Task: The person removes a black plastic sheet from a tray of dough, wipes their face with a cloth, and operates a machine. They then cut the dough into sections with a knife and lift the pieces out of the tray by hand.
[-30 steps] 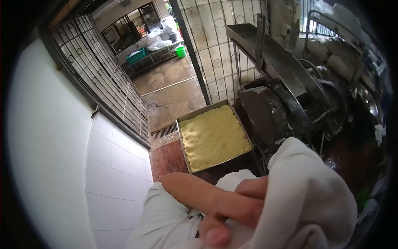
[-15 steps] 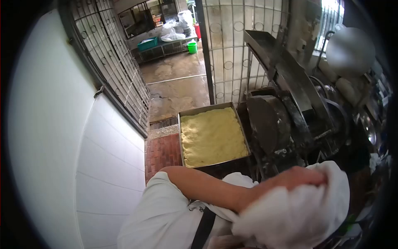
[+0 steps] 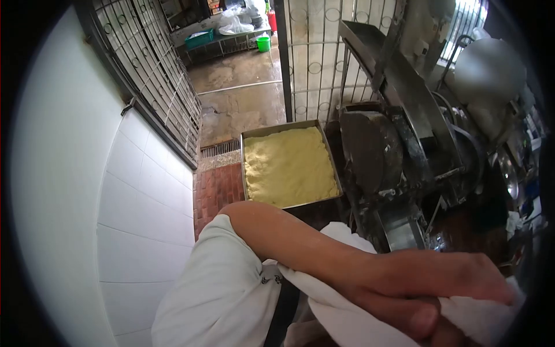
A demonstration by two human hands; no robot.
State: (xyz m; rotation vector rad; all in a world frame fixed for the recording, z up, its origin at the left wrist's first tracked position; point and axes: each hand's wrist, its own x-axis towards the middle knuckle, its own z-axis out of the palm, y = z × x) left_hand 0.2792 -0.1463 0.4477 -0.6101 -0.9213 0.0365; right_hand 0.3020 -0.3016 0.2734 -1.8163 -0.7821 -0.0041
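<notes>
My left arm reaches across my body from the left. At the lower right, my left hand point(image 3: 442, 274) is closed on a white cloth point(image 3: 477, 315), with folds of it spreading below the fingers. Whether this cloth is loose or part of my clothing, I cannot tell. My right hand does not show. Beyond my forearm stands a square metal tray point(image 3: 243, 173), filled almost to its edges with a flat yellow dough-like slab point(image 3: 289, 165). Neither hand touches the tray.
To the right of the tray stands a dark machine with a rounded drum point(image 3: 370, 150) and a sloping metal chute point(image 3: 399, 87). A person point(image 3: 488, 107) is behind it. White wall panels point(image 3: 144, 231) run along the left, beside a barred gate point(image 3: 156, 75). A green bucket point(image 3: 263, 44) stands farther back.
My left hand has moved right and slightly down, gripping the cloth. The white bundle has dropped lower and spread out. My view has tilted down, so the tray sits higher in the picture.
</notes>
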